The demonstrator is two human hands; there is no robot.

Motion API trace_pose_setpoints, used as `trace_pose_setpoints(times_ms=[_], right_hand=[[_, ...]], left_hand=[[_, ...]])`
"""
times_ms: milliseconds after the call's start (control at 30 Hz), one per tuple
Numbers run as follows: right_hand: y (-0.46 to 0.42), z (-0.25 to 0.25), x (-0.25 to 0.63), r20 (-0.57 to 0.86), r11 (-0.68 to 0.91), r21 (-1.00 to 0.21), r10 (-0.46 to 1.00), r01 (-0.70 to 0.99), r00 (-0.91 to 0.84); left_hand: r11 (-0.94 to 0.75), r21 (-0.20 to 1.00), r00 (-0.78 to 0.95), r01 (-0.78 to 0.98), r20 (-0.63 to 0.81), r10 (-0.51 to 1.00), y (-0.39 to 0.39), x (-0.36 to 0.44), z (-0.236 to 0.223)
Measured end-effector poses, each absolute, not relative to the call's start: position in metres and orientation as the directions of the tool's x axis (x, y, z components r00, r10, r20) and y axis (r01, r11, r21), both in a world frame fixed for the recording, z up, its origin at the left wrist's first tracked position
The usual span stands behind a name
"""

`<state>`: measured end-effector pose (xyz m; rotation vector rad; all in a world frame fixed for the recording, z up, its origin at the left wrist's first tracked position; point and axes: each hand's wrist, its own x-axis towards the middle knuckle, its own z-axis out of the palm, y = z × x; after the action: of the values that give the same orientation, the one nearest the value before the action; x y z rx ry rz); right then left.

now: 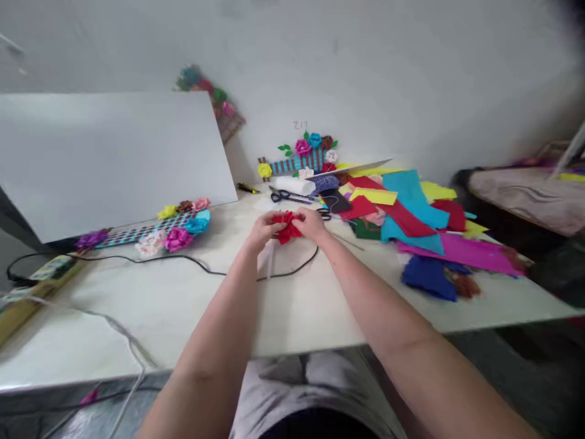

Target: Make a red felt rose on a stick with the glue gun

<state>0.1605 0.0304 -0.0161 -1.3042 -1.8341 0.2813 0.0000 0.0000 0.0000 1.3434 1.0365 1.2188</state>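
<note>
Both hands meet above the middle of the table around a red paper flower (pixel 286 230). My left hand (pixel 265 228) pinches its left side, and my right hand (pixel 311 224) pinches its right side. The petals look ruffled; the flower's underside is hidden. Just below the left hand a whitish translucent stick (pixel 270 259) points down toward the table; I cannot tell whether it touches the flower. Dark-handled scissors (pixel 286 196) lie behind the hands, and a second pair of scissors (pixel 324 213) shows partly beside the right hand.
Coloured paper sheets (pixel 411 207) pile up on the right. A woven strip with paper flowers (pixel 178 238) lies left, before a white board (pixel 114 164). Another flower decoration (pixel 297 163) leans at the wall. A black cable (pixel 183 256) crosses the table (pixel 311 317); a power strip (pixel 50 271) sits left.
</note>
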Motion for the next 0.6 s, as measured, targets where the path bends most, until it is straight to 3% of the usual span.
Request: trace_pose_setpoints(times_ms=[433,600], right_hand=[[0.0287,-0.014,0.1628,0.443,0.408,-0.719,0.893,0.562,-0.081],[0.0257,-0.0105,0.1625,0.488,0.434,-0.674,0.869,0.598,-0.082]], left_hand=[[-0.094,0.991,0.046,-0.095,0.099,0.994,0.0037,0.001,-0.004],[-0.097,0.991,0.038,-0.097,0.102,0.994,0.0029,0.0016,-0.0029]])
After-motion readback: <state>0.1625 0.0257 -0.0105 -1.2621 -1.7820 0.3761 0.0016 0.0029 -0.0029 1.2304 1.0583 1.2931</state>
